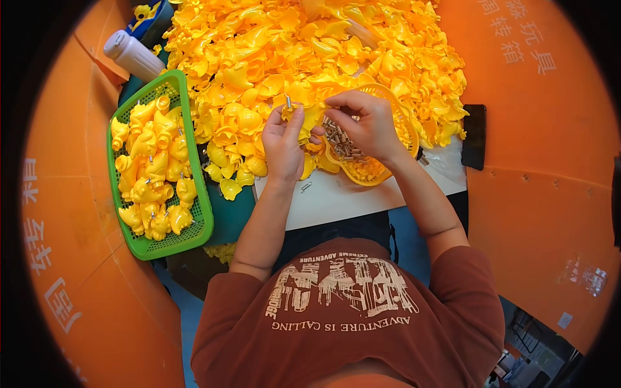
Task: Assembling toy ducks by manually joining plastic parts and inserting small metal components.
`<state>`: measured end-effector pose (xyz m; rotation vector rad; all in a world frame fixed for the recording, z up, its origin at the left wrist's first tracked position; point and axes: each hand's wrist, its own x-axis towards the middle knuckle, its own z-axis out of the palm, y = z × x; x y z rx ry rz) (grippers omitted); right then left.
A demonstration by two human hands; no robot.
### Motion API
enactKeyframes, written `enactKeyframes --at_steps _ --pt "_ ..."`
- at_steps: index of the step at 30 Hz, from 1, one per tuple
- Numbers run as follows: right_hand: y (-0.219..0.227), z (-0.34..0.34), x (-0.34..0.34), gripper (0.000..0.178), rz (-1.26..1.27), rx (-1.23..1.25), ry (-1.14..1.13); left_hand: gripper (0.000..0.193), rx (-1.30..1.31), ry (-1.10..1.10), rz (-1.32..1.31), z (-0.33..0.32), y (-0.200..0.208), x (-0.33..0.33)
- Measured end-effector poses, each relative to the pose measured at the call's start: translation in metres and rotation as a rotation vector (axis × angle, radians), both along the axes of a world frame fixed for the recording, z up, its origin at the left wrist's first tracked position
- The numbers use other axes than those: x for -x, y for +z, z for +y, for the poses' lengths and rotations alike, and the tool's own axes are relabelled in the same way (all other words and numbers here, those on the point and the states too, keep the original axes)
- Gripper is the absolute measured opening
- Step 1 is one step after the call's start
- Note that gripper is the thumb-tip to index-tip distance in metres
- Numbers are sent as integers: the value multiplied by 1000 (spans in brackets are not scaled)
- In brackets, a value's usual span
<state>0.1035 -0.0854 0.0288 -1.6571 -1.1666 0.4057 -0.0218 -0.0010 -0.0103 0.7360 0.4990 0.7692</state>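
Observation:
My left hand (283, 143) is closed around a yellow plastic part (290, 111), with a small silver metal pin (288, 101) standing up from it between thumb and fingers. Just to the right, my right hand (370, 123) has thumb and forefinger pinched together; whatever they hold is too small to make out. Beneath the right hand lies a yellow basket (404, 123) partly covered by the hand and wrist. Inside it are many metal pins (343, 143) and, nearer me, small yellow bits (366, 170). One loose metal pin (306, 187) rests on the white board (336, 202).
A large heap of glossy yellow plastic shells (272, 52) covers the far side. At left, a green basket (206, 213) holds yellow pieces, several with pins. A pale lidded bottle (136, 55) is behind it. A dark phone-like slab (474, 137) lies right. Orange panels (537, 168) flank both sides.

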Motion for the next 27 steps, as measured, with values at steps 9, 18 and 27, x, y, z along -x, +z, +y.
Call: enactKeyframes --at_steps 9,18,27 --pt "0 15 -3 11 -535 -310 35 39 160 -55 -37 3 -4 -2" --pt "-6 22 4 10 -462 -177 130 37 75 -50 15 -1 -4 -1" --pt "-7 24 1 10 -517 -229 148 36 67 -62 10 4 -5 2"
